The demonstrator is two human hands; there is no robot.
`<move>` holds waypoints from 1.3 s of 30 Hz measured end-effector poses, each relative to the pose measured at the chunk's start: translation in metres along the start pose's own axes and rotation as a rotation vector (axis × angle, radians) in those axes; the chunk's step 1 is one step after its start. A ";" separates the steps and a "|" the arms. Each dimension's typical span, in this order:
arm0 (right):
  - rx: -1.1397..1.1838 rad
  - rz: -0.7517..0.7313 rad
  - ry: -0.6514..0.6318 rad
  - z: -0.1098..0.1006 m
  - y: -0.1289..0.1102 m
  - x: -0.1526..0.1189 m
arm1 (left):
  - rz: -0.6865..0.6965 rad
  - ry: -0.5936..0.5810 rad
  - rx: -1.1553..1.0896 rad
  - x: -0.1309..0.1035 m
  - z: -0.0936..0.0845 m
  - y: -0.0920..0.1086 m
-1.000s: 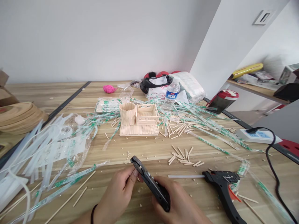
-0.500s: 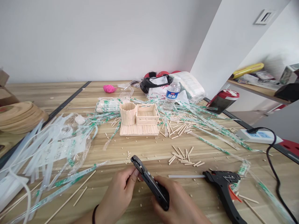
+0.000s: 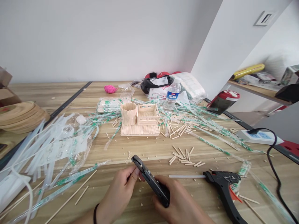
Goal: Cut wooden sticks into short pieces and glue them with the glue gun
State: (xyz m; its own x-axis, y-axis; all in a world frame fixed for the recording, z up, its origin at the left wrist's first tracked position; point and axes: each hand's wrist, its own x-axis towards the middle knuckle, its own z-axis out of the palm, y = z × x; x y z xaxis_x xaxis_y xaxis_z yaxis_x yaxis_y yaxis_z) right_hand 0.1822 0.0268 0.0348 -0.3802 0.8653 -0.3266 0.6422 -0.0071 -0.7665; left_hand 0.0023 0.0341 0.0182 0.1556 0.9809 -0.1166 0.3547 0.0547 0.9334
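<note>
My right hand [image 3: 178, 196] is wrapped around the handles of a black and grey hand cutter [image 3: 150, 179], which slants away to the upper left. At the cutter's jaws, my left hand [image 3: 119, 189] pinches thumb against fingers on a thin wooden stick, mostly hidden; only a small pale bit shows by the jaw. Tiny cut-off bits are scattered around the jaws. Beyond the hands stands a stick-built model: a base of sticks [image 3: 140, 130] carrying a round cup [image 3: 129, 114] and a square crate [image 3: 148, 115]. Short cut sticks [image 3: 184, 157] lie in a loose pile right of centre.
A black glue gun [image 3: 221, 186] lies at right, glue stick pointing left. A water bottle [image 3: 172, 95] and plastic wrappers [image 3: 212, 133] are behind. Clear glue sticks [image 3: 50, 149] spread at left. A power strip [image 3: 259, 136] with a black cord sits at the right edge.
Both hands and the cutter hold nearly the same pose. The whole view has shifted very slightly; nothing on the table has visibly moved.
</note>
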 end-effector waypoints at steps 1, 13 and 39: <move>-0.006 0.009 0.000 0.000 0.000 0.000 | 0.004 0.010 0.004 0.000 0.001 -0.001; -0.075 -0.032 0.087 0.004 0.008 0.005 | 0.039 0.082 0.062 -0.001 0.005 -0.007; -0.465 0.024 0.056 -0.006 -0.008 -0.008 | -0.136 0.070 -0.334 -0.018 0.024 -0.015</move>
State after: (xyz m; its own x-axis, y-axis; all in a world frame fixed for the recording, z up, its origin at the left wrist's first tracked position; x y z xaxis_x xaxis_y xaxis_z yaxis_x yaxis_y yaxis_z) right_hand 0.1843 0.0229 0.0466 -0.3336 0.8935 -0.3008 0.8853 0.1872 -0.4257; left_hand 0.0163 0.0113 -0.0018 0.0605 0.9702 -0.2346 0.0452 0.2322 0.9716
